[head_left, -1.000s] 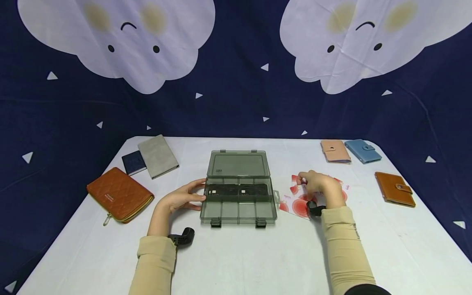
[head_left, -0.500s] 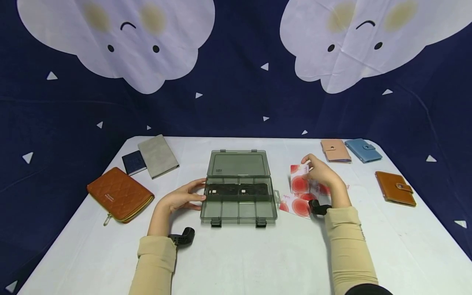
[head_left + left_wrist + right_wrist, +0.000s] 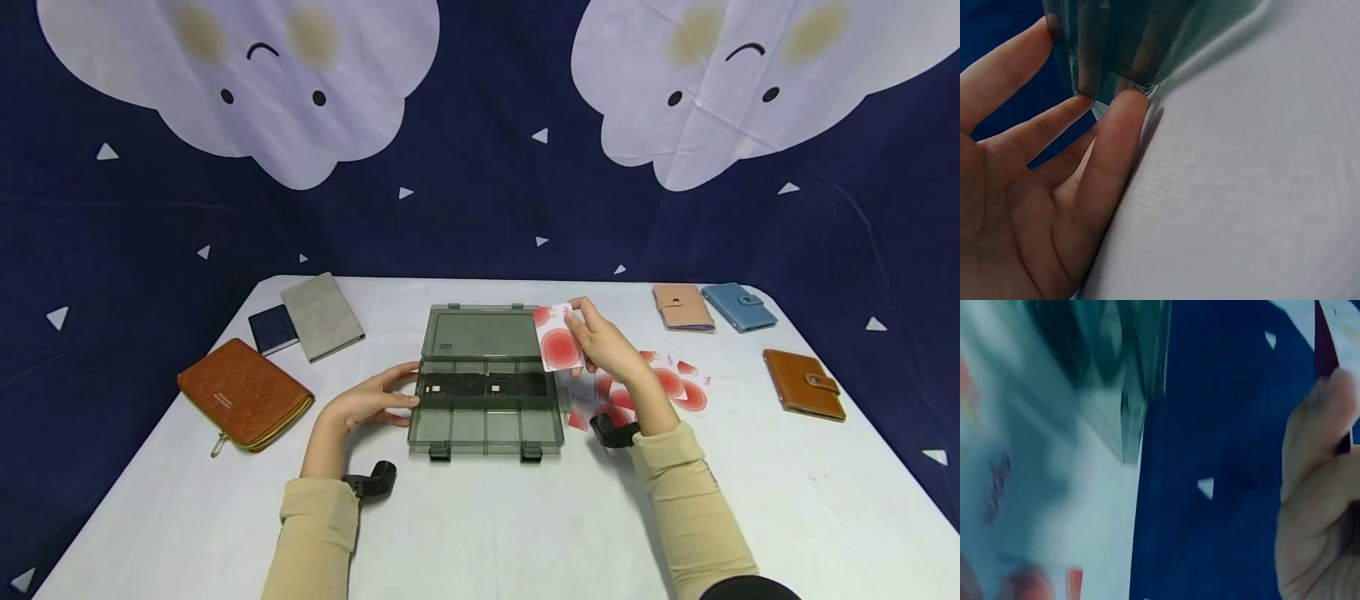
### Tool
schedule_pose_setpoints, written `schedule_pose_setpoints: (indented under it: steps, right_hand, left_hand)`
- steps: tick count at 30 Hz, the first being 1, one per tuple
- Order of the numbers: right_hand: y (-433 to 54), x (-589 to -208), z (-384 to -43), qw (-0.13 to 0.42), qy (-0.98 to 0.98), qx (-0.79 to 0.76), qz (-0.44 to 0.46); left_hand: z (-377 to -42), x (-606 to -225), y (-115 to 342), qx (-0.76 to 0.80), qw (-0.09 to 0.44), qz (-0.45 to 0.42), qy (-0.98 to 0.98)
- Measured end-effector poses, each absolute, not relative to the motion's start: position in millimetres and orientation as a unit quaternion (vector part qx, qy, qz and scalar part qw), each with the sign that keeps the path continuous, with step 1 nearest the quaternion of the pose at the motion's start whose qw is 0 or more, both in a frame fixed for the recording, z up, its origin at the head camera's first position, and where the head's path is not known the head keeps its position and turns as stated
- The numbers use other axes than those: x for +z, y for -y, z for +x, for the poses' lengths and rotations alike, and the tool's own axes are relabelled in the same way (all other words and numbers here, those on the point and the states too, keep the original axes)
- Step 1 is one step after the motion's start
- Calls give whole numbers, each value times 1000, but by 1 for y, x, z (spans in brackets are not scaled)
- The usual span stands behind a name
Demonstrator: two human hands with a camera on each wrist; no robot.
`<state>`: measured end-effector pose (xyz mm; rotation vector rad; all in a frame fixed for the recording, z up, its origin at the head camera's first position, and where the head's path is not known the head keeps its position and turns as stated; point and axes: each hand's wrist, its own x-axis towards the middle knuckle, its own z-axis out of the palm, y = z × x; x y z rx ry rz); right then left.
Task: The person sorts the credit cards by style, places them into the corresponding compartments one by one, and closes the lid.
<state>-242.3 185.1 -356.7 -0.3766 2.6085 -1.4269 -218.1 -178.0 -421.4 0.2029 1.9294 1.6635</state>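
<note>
Red-white card (image 3: pixel 559 343), pinched by right hand (image 3: pixel 606 343), partly hides green lid (image 3: pixel 483 333).

The right wrist view's edge cuts off the right hand (image 3: pixel 1322 503).

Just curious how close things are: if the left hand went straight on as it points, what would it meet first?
The green box, whose side the left hand already seems to touch.

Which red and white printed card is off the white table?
The card held up by the right hand, near the translucent green plastic box; the other cards lie on the table.
</note>
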Motion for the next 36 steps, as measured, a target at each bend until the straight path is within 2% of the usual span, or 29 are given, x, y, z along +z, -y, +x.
schedule_pose_setpoints:
  steps: [10,23,31,36]
  right_hand:
    - [-146,-349,-219,128,-852,-465,-205]
    - [-85,-371,-184,68,-900,-306,-304]
    - [-77,-383,-178,87,-894,-250,-361]
    - [-76,-383,-178,104,-904,-212,-357]
  left_hand:
    - [-219,-422,178,620,290,76,-725]
    - [-219,-422,178,627,293,85,-717]
    - [-219,-421,177,625,291,74,-721]
    - [-218,-420,178,625,291,72,-721]
